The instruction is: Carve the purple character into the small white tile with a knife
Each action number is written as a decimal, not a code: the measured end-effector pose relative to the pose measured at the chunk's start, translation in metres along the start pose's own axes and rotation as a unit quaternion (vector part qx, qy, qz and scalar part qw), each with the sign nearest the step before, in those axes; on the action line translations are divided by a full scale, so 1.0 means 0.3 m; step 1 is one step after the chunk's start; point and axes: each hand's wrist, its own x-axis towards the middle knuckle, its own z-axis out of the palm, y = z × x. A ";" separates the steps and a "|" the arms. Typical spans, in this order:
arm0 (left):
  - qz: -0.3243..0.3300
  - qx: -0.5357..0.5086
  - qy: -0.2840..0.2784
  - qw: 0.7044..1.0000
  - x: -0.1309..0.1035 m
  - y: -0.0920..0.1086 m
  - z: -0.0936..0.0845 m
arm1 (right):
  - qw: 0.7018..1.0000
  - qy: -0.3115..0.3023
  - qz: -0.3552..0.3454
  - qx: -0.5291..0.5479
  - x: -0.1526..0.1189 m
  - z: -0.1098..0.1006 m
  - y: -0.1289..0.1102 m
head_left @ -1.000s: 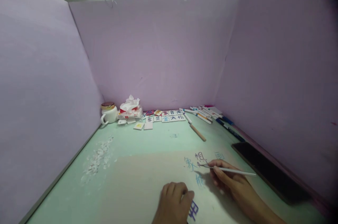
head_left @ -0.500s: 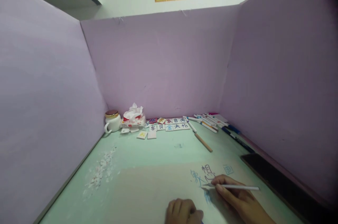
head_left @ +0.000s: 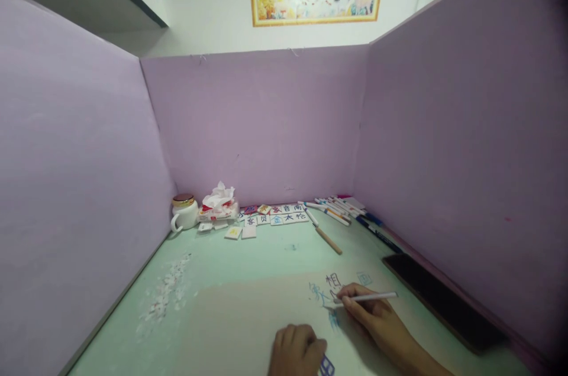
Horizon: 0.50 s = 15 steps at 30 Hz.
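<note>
Listing our holdings: one slim white tool point(head_left: 373, 296), pinched in our right hand point(head_left: 371, 315), long axis crosswise, tip leftward of that hand near a blue character point(head_left: 333, 320) on the pale sheet point(head_left: 239, 329). Our left hand point(head_left: 296, 351), curled, lies nearer us, apart from the tool; whether it grips anything, we cannot tell.

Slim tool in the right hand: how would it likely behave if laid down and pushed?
The slim tool runs straight out past the right hand, so it is probably stiff. It is thin, so likely light. Its rod-like look suggests it may roll.
</note>
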 end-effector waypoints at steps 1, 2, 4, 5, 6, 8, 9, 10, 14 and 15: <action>0.013 -0.005 -0.004 1.000 -0.001 -0.007 -0.003 | 1.000 0.000 -0.004 0.004 0.000 0.002 0.001; 0.027 -0.012 -0.008 1.000 -0.002 -0.013 -0.005 | 1.000 0.000 -0.009 0.007 0.000 0.004 0.004; 0.051 -0.028 -0.017 0.998 -0.004 -0.021 -0.009 | 1.000 -0.002 -0.014 0.015 0.001 0.008 0.014; 0.058 -0.038 -0.020 0.997 -0.005 -0.022 -0.010 | 1.000 -0.002 -0.013 0.021 0.001 0.010 0.020; 0.060 -0.047 -0.022 0.997 -0.007 -0.020 -0.012 | 1.000 -0.002 -0.009 0.027 0.002 0.011 0.027; 0.049 -0.062 -0.025 0.997 -0.010 -0.009 -0.013 | 0.999 0.002 0.000 0.043 0.001 0.012 0.038; 0.039 -0.067 -0.026 0.997 -0.013 -0.002 -0.013 | 0.999 0.007 0.004 0.047 0.001 0.012 0.042; 0.029 -0.071 -0.027 0.997 -0.015 0.006 -0.014 | 0.999 0.008 0.006 0.049 0.000 0.012 0.046; 0.009 -0.083 -0.042 0.996 -0.020 0.023 -0.019 | 0.999 0.010 0.008 0.048 -0.001 0.009 0.058; 0.008 -0.085 -0.047 0.995 -0.019 0.024 -0.024 | 0.999 0.016 0.011 0.049 -0.001 0.008 0.061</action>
